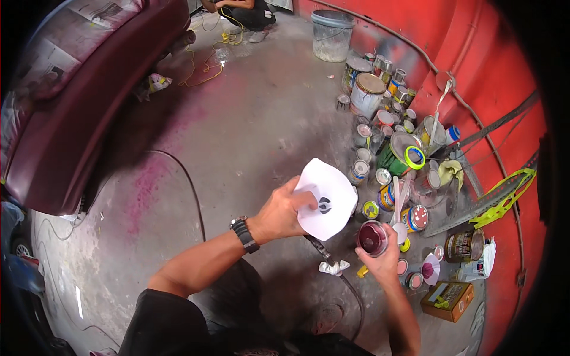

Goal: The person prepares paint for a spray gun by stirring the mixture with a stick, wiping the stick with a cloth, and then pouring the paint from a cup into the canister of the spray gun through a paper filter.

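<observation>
A white paper paint strainer [332, 181], opened into a cone with dark mesh windows at its bottom, is pinched in my left hand [284, 210]. Two fingers reach inside its rim. To the right and lower, my right hand [386, 261] is wrapped around a clear cup [373, 238] with dark red paint in it. The cup is tilted toward me, and a gap separates it from the strainer. Just beyond the right hand, a whitish spoon-shaped stirrer [398, 204] stands among the cans; whether the fingers touch it is unclear.
Many paint cans [367, 92] crowd the floor along the red wall [439, 35]. A grey bucket [332, 38] stands at the back. At left is a maroon-painted car panel [89, 113] with paper masking. A black hose [189, 178] crosses the floor. Another person [252, 13] crouches far off.
</observation>
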### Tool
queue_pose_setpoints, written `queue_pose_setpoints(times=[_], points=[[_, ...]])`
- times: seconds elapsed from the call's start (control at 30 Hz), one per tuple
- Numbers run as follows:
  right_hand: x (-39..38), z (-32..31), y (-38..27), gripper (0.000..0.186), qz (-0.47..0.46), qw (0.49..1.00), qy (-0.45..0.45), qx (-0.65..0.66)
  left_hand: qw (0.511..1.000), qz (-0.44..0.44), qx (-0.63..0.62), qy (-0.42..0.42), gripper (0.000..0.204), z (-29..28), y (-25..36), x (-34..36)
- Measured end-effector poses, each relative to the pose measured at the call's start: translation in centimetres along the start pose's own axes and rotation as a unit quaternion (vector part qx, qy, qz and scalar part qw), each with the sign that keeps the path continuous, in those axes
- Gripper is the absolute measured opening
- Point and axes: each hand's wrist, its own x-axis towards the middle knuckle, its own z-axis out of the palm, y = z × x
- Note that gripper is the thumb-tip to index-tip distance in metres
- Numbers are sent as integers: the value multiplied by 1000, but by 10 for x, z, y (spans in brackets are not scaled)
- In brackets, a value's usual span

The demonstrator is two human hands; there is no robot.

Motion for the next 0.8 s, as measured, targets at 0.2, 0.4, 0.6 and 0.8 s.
queue_pose_setpoints(times=[0.2,0.4,0.6,0.8], points=[[12,-37,-41,92,12,1000,-1,-5,999,33,-24,17,35,7,4,7],[18,-61,-77,89,59,995,4,77,999,45,-17,3,34,12,8,11],[31,-89,-107,88,60,998,-11,-33,999,16,-31,-24,36,20,17,13],[50,-97,-136,86,88,994,-50,-38,998,24,-32,-53,35,27,26,22]])
